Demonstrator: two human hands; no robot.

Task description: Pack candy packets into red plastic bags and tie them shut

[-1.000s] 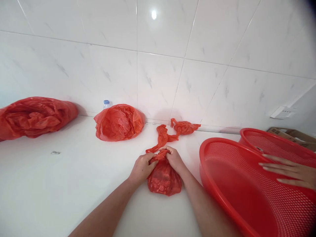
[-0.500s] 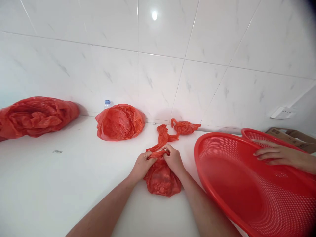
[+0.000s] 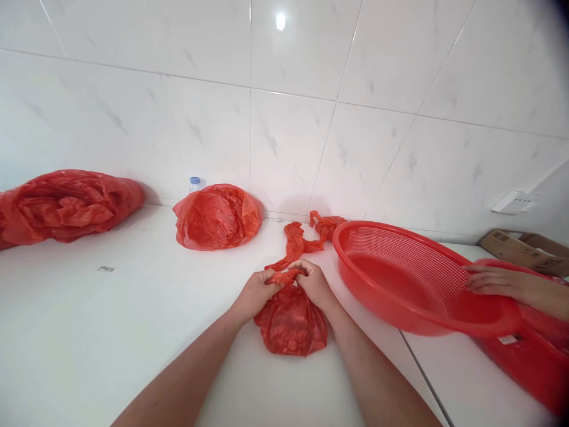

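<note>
A red plastic bag (image 3: 293, 329) rests on the white table in front of me, its lower part bulging with contents I cannot make out through the film. My left hand (image 3: 258, 292) pinches the bag's gathered top from the left. From the right, my right hand (image 3: 312, 286) grips the same top edge between thumb and fingers. Just beyond my hands lies a crumpled strip of red plastic (image 3: 294, 243). Behind it, another small red bag (image 3: 326, 226) sits near the wall, partly hidden by a basket.
At right, another person's hand (image 3: 502, 281) is on a large red mesh basket (image 3: 400, 323), with more red plasticware (image 3: 524, 356) beneath. An open red bag (image 3: 217, 219) and a bottle (image 3: 194, 182) stand by the tiled wall. A big red bag (image 3: 75, 207) lies left; a cardboard box (image 3: 524, 249) is far right.
The large red basket has tilted and shifted up and left, uncovering table in front of it and now overlapping the small red bag. My hands keep hold of the bag top, almost unmoved.
</note>
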